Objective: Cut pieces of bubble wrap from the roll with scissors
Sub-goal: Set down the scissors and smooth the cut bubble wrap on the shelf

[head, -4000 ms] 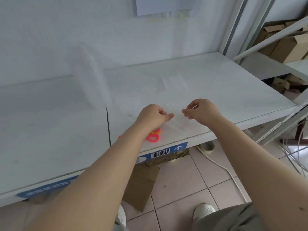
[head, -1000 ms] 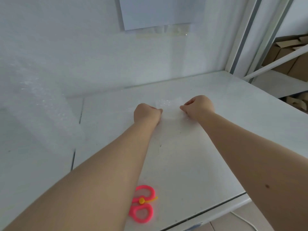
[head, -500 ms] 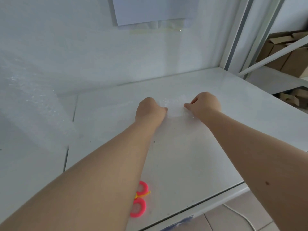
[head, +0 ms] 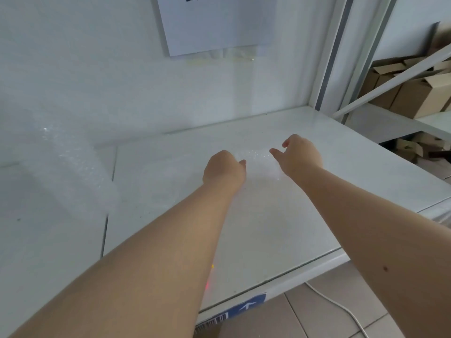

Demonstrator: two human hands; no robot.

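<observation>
A small cut piece of bubble wrap (head: 258,160) lies flat on the white shelf top (head: 280,223), far from me. My left hand (head: 224,168) rests at the piece's left edge with its fingers curled and still pinches that edge. At the right edge, my right hand (head: 301,154) has thumb and forefinger spread apart and holds nothing. The bubble wrap roll (head: 73,164) trails loosely across the shelf at the left. Only a sliver of the pink scissors (head: 208,284) shows beside my left forearm near the front edge; the rest is hidden.
A sheet of paper (head: 214,23) is taped to the wall behind the shelf. Metal uprights (head: 329,69) stand at the right, with cardboard boxes (head: 422,93) on the neighbouring rack. A white cable (head: 341,311) runs over the tiled floor below.
Both hands carried the piece from the front edge to the back of the shelf and laid it down. In the last half second my right hand's fingers came apart and let go of it.
</observation>
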